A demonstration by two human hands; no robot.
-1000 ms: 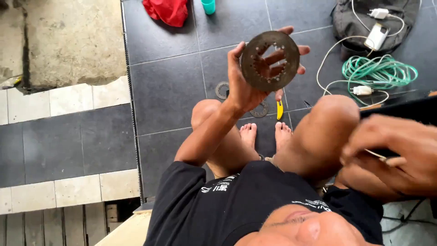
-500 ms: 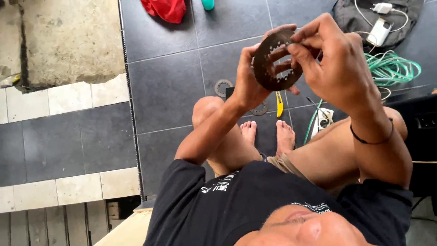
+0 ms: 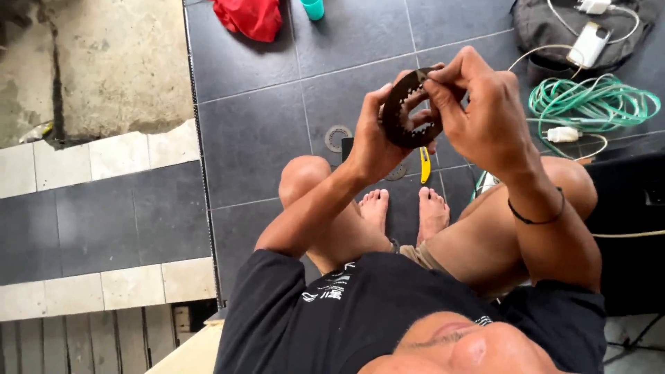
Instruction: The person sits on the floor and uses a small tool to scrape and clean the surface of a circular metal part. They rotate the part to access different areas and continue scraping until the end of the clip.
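the right hand (image 3: 478,114) covers one side of the dark round metal ring with little teeth (image 3: 405,111), and the left hand (image 3: 377,142) hides its lower edge. the yellow knife handle (image 3: 424,165) on the floor is partly behind the hands. the red cloth (image 3: 251,17), the small teal cup (image 3: 313,8) and the grey bag (image 3: 554,31) are cut off at the top edge.

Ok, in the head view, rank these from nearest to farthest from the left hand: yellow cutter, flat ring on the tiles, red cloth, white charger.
1. yellow cutter: on the floor just below the left hand.
2. flat ring: on the tiles, just left of the hand; too close to the cutter to rank firmly.
3. red cloth: top, further left.
4. white charger: far upper right, on the dark bag.
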